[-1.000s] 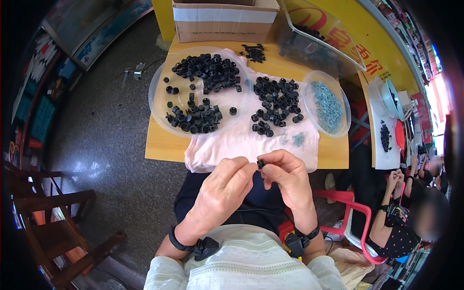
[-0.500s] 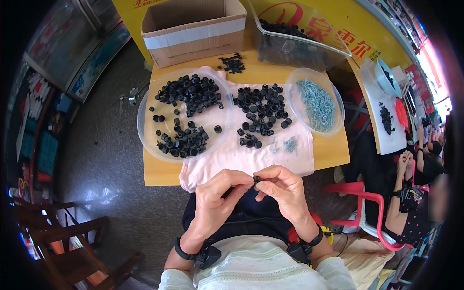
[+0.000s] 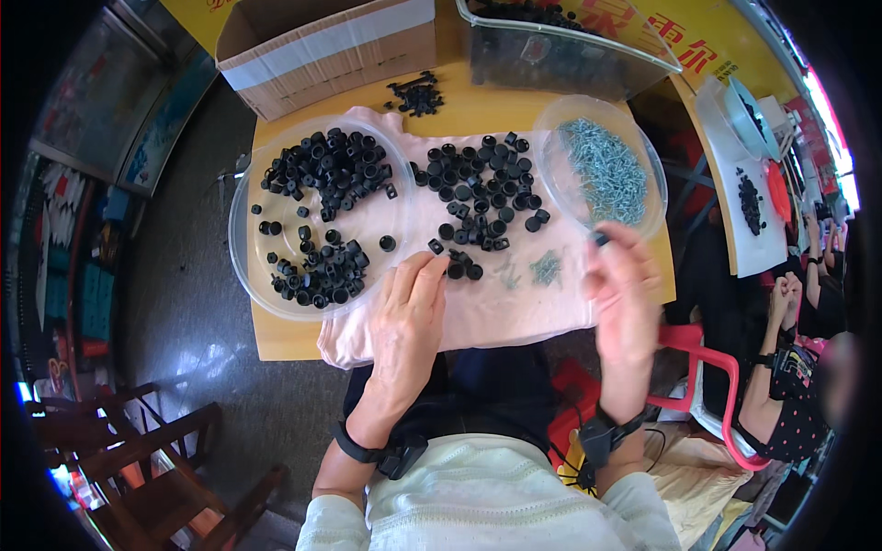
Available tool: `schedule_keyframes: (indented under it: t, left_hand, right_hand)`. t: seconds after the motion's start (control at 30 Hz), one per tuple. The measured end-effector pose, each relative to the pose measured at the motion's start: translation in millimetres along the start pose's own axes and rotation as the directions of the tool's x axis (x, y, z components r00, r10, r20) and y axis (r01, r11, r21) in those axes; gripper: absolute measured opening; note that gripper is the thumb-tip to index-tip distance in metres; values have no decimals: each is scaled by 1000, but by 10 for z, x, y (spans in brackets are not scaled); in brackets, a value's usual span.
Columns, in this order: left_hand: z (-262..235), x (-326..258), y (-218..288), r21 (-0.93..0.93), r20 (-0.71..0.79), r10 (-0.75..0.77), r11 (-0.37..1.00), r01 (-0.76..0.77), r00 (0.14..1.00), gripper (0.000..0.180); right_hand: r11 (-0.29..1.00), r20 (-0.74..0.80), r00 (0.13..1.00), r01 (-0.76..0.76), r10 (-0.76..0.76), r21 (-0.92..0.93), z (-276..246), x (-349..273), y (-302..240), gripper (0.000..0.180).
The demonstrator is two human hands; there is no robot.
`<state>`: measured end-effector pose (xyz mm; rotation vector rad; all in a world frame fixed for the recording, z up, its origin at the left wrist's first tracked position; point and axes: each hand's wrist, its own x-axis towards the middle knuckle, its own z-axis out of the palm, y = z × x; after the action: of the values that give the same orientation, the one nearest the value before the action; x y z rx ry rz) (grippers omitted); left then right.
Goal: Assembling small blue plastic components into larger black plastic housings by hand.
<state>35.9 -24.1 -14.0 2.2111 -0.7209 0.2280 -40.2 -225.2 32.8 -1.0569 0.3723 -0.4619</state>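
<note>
My left hand (image 3: 409,303) reaches over the pink cloth (image 3: 551,308), its fingers drawn together at a small black plastic cap (image 3: 435,246). More black caps (image 3: 487,188) lie loose just beyond it. Smeared by motion, my right hand (image 3: 627,298) is raised at the near edge of a clear round lid holding silvery screws (image 3: 604,170). A small black plastic part (image 3: 600,238) sits at its fingertips. A little heap of screws (image 3: 546,268) rests on the cloth between my hands.
On the left a clear round tray (image 3: 241,248) holds two piles of black parts. A cardboard box (image 3: 340,55) and a clear plastic bin (image 3: 560,60) stand at the back, with black pieces (image 3: 418,95) before them. A red chair (image 3: 726,386) and another person (image 3: 781,404) are at right.
My hands, together over my lap around a black part before, have separated. The left has moved forward to the caps on the cloth; the right has swung right and forward toward the screws.
</note>
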Motion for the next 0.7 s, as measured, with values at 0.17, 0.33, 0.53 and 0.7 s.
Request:
schedule_keyframes:
  t: [0.17,0.33,0.53,0.7]
  left_hand:
    - [104,10,-34,25,1,34,999,-34,999,23]
    - [97,-27,-21,-92,-63,5,996,-11,998,31]
    - [-102,-214,80,-857,62,-248,483,179,967,28]
    - [-259,-358,180,-949,261,-257,109,296,931,24]
  right_hand:
    - [996,34,996,87,-88,31,5,129,-106,24]
    - [977,128,969,-212,213,-27,142,-211,219,20]
    - [987,278,951,-104,134,-120,309,-524,314,21]
    - [976,434,900,126,-39,-176,366,-675,371,26]
